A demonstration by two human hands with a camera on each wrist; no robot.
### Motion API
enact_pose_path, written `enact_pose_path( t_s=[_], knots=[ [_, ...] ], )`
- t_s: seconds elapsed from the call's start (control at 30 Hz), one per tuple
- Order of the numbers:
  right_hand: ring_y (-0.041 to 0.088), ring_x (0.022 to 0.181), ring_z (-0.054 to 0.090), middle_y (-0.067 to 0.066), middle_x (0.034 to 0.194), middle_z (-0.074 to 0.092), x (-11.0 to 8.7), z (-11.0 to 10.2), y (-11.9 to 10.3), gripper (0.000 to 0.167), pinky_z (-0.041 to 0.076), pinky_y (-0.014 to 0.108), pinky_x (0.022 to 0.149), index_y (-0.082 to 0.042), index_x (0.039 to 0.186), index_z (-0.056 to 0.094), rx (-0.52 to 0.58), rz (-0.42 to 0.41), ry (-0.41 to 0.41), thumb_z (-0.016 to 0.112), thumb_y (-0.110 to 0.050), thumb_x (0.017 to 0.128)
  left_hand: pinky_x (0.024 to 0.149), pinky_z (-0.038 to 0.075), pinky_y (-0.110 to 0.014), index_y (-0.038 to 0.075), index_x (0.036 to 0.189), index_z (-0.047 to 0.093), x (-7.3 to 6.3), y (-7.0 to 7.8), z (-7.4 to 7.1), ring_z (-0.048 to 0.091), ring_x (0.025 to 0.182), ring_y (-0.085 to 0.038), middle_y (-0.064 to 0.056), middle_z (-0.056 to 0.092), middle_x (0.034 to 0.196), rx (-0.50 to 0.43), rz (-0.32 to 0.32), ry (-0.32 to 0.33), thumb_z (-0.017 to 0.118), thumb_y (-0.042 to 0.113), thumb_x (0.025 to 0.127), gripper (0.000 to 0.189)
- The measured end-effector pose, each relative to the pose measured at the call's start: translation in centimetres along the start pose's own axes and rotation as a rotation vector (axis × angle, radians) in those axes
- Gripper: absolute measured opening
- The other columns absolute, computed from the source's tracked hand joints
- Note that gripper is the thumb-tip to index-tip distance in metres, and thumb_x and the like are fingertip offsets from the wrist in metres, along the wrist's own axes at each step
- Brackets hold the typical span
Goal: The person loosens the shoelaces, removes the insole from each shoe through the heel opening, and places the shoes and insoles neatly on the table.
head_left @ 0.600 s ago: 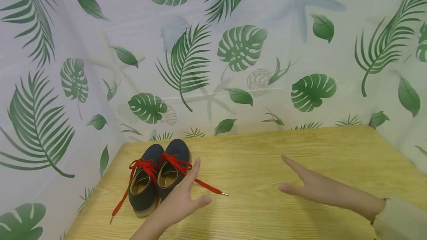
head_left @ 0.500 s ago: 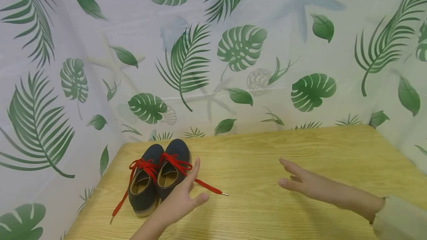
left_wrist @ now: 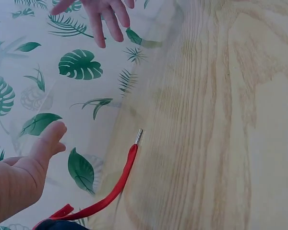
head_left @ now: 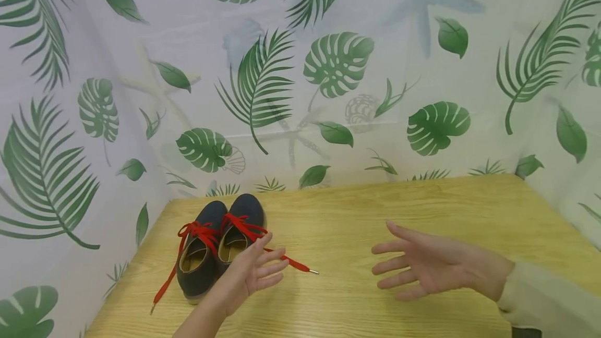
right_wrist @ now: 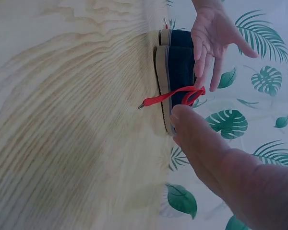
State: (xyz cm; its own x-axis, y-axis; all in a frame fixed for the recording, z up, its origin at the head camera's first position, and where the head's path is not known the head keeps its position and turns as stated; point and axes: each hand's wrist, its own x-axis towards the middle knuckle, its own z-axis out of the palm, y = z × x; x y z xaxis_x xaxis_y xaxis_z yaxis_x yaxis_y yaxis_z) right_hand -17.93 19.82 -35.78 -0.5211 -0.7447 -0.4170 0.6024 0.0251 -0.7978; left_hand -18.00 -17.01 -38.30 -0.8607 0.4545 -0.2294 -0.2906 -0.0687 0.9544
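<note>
Near the far left corner of the desk sit the shoes, while the left hand and right hand, fingers apart, grip nothing; a low sweep could snag the trailing lace.

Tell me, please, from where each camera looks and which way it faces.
Head: worn on the head, looks forward and down at two navy fabric shoes with flat red laces on a yellow wood-grain table; left hand and right hand show.
Left wrist: sits there, looking rightward past the left hand; right hand at top.
Right wrist: sits there, looking leftward past the right hand at the shoes; left hand at top.
Wrist views share both hands, table and a lace end.
</note>
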Motion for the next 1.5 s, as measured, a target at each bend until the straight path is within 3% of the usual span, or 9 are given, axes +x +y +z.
enact_pose_path(
  t_s=[0.1,0.3,0.43,0.6,0.7,0.93,1.27,1.4,1.5],
  knots=[
    [0.034,0.128,0.045,0.025,0.148,0.031,0.4,-0.4,0.2,0.077,0.041,0.047,0.103,-0.003,0.151,-0.003,0.029,0.001,0.004,0.029,-0.052,0.100,0.094,0.049,-0.036,0.004,0.152,0.009,-0.1,-0.2,-0.2,0.051,0.123,-0.032,-0.031,0.026,0.148,-0.045,-0.021,-0.010,0.038,0.053,0.098,0.078],
    [0.028,0.120,0.053,0.015,0.135,0.051,1.2,-0.7,0.6,0.060,0.043,0.049,0.101,-0.011,0.150,0.024,0.066,-0.004,0.075,0.042,-0.039,0.101,0.096,0.047,-0.037,-0.001,0.150,0.014,-0.4,-0.5,-0.7,0.054,0.121,-0.028,-0.029,0.032,0.145,-0.099,-0.081,-0.023,0.038,0.057,0.096,0.083],
    [0.027,0.115,0.058,0.013,0.126,0.059,2.1,-0.2,0.7,0.057,0.042,0.052,0.101,-0.010,0.145,0.035,0.120,-0.016,0.204,0.051,-0.038,0.098,0.097,0.047,-0.036,-0.003,0.149,0.017,-0.7,-0.9,-1.1,0.055,0.121,-0.027,-0.026,0.035,0.145,-0.119,-0.096,-0.002,0.040,0.055,0.096,0.081],
    [0.025,0.104,0.064,0.010,0.110,0.067,2.9,0.5,0.5,0.071,0.044,0.049,0.100,-0.003,0.144,0.030,0.230,-0.069,0.405,0.061,-0.039,0.092,0.095,0.049,-0.032,-0.005,0.148,0.017,-1.3,-1.6,-1.5,0.057,0.117,-0.024,-0.026,0.036,0.143,-0.165,-0.102,0.043,0.044,0.048,0.098,0.078],
    [0.023,0.099,0.066,0.008,0.102,0.069,3.1,0.7,0.3,0.075,0.045,0.047,0.100,-0.002,0.144,0.028,0.286,-0.102,0.464,0.064,-0.039,0.089,0.093,0.049,-0.032,-0.006,0.147,0.019,-1.7,-2.2,-1.7,0.059,0.115,-0.023,-0.025,0.043,0.139,-0.179,-0.116,0.081,0.049,0.047,0.096,0.080],
    [0.022,0.094,0.066,0.007,0.097,0.067,3.9,1.2,0.2,0.063,0.045,0.047,0.099,-0.004,0.133,0.039,0.359,-0.129,0.511,0.068,-0.036,0.087,0.091,0.051,-0.035,-0.010,0.143,0.027,-2.5,-3.0,-2.5,0.063,0.109,-0.023,-0.012,0.067,0.113,-0.180,-0.137,0.226,0.055,0.045,0.094,0.079],
    [0.021,0.089,0.068,0.006,0.096,0.068,5.2,1.7,0.4,0.069,0.048,0.048,0.095,-0.004,0.136,0.040,0.327,-0.135,0.594,0.073,-0.034,0.083,0.094,0.049,-0.038,-0.013,0.141,0.027,-4.1,-4.1,-4.5,0.062,0.111,-0.025,-0.021,0.060,0.124,-0.188,-0.156,0.284,0.057,0.044,0.092,0.081],
    [0.022,0.088,0.068,0.006,0.096,0.068,5.9,2.1,0.5,0.064,0.047,0.049,0.096,-0.005,0.135,0.042,0.319,-0.144,0.607,0.072,-0.032,0.085,0.093,0.050,-0.038,-0.012,0.142,0.027,-4.7,-4.2,-5.4,0.064,0.107,-0.024,-0.016,0.065,0.116,-0.189,-0.157,0.348,0.061,0.044,0.090,0.083],
    [0.022,0.089,0.067,0.006,0.099,0.066,6.7,2.5,0.5,0.064,0.045,0.050,0.098,-0.005,0.136,0.041,0.316,-0.140,0.609,0.070,-0.032,0.086,0.090,0.052,-0.038,-0.011,0.140,0.031,-5.2,-4.1,-5.6,0.067,0.101,-0.020,-0.011,0.068,0.109,-0.159,-0.145,0.431,0.063,0.044,0.089,0.082]
  ],
)
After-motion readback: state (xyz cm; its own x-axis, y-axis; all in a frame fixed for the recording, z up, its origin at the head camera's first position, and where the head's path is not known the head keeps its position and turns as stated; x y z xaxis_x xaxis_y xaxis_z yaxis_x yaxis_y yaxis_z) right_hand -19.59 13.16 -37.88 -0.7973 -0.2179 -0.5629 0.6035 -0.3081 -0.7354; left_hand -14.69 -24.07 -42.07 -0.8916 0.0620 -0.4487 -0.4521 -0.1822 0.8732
